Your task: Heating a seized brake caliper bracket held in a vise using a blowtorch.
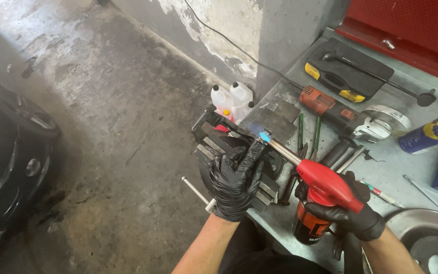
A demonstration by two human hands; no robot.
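Observation:
My left hand (234, 180), in a black glove, rests on top of a black bench vise (214, 147) at the corner of a grey workbench, fingers pointing toward the jaws. In my right hand (353, 215), also gloved, is a red-headed gas torch (325, 185) mounted on a dark canister with an orange band (307, 226). Its metal nozzle points up-left, and a small blue flame (263, 136) burns at the tip, right at a part held in the vise by my left fingertips.
The workbench (396, 157) carries an orange angle grinder (353, 114), a black tool case (348, 73), a long-handled wrench (381, 78), a blue spray can (432, 133), screwdrivers and a brake disc (429, 238). White plastic bottles (231, 99) stand on the concrete floor. A dark car (1, 142) is at left.

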